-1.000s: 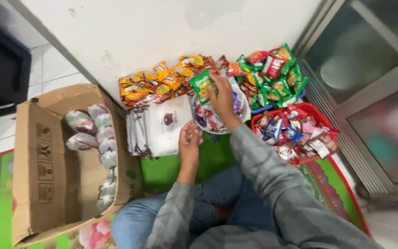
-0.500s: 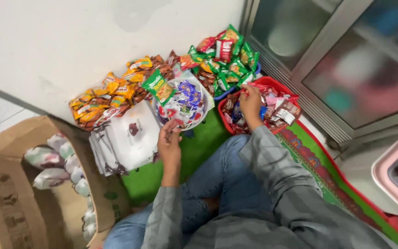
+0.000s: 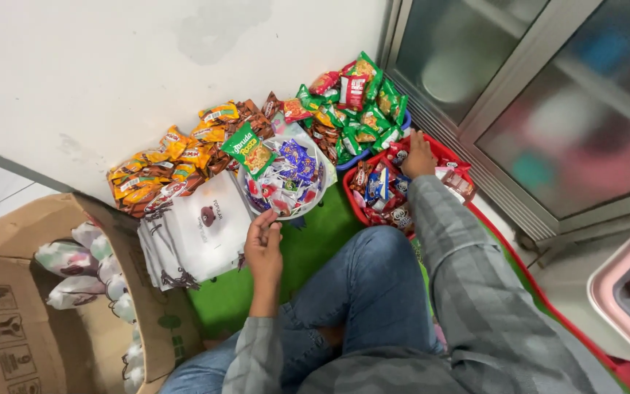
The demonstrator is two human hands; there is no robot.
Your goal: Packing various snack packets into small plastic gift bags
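Since the earlier frame, your right hand [image 3: 418, 155] has reached deeper into the red basket [image 3: 452, 150] of snack packets [image 3: 378, 191]; it rests on them with fingers spread, and whether it grips one you cannot tell. Your left hand [image 3: 264, 246] hangs at the rim of the white bowl [image 3: 294, 214] of wrapped sweets, fingers pinched on a small wrapper [image 3: 272, 224]. White drawstring bags [image 3: 197, 232] lie just beside that hand on the green mat [image 3: 316, 241]. An open cardboard box [image 3: 16, 321] stands at your left.
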